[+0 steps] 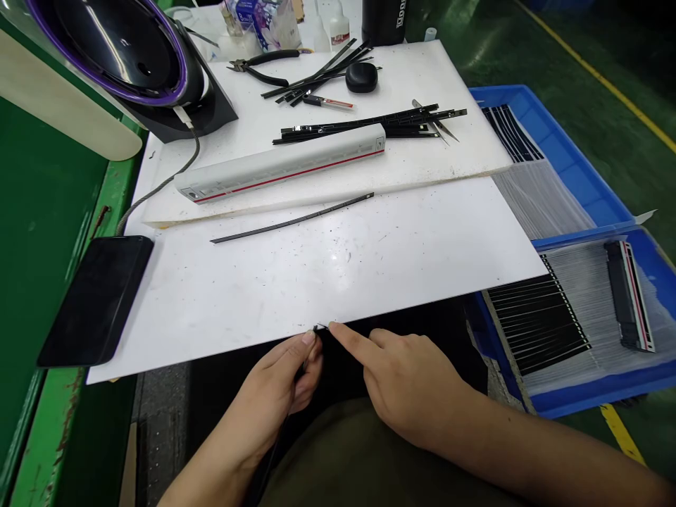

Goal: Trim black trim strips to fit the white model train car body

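My left hand (290, 370) is closed at the table's near edge, thumb and fingers pinching a thin black strip (315, 329). Only the strip's short tip shows clearly; a dark length seems to hang below the hand. Close beside it is my right hand (406, 373), its index finger stretched toward the strip's tip and its other fingers curled under. A tiny dark point shows at that fingertip, and what the hand grips is hidden. Beyond both hands, a single black strip (293, 222) lies on the white sheet (338, 267).
A white model train car body (279, 169) with a red stripe rests on a foam board, before piled black strips (364, 127). Cutting pliers (264, 67), a craft knife (330, 103) and tweezers (441, 127) lie behind. A phone (98, 299) is left; blue trays (575, 141) stand right.
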A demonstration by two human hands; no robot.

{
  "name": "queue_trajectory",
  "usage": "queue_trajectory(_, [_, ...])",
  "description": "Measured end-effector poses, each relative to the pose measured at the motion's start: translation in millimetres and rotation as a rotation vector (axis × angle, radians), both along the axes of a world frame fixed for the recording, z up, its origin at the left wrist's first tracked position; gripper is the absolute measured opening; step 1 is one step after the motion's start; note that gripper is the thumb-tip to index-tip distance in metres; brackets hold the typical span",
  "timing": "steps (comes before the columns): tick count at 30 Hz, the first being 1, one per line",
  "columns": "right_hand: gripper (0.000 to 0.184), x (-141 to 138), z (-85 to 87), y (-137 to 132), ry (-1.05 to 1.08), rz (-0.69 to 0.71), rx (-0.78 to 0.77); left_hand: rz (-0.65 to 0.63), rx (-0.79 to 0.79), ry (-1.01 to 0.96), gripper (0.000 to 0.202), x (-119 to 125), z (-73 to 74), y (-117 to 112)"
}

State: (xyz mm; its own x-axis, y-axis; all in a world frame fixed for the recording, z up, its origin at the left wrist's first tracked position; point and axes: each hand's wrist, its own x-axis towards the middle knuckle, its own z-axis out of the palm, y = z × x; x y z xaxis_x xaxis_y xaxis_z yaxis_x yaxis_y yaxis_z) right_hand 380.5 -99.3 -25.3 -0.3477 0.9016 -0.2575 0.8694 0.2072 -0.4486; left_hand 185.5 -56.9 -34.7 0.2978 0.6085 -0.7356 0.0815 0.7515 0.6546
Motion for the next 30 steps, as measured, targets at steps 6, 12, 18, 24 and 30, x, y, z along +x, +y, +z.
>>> queue_trajectory(6, [0.068,-2.0,2.5,0.1,0.009,0.015,0.006,0.023,0.007,0.019,0.040,4.8,2.1,-1.9])
queue_trajectory(12, [0.069,-2.5,4.0,-0.3,0.003,0.015,0.008,0.033,0.001,0.035,0.041,4.8,2.3,-1.7])
queue_trajectory(18, [0.071,-3.9,-0.2,-1.2,-0.105,0.052,0.050,0.027,0.011,0.046,0.046,4.2,2.9,-1.5])
queue_trajectory(24, [0.075,-5.3,-3.1,-2.5,-0.141,0.057,0.078,0.002,0.000,-0.002,0.043,0.5,0.5,0.4])
queue_trajectory(30, [0.072,-3.8,1.0,-1.4,-0.047,0.025,-0.008,-0.009,-0.001,-0.008,0.042,-2.7,-2.2,0.7])
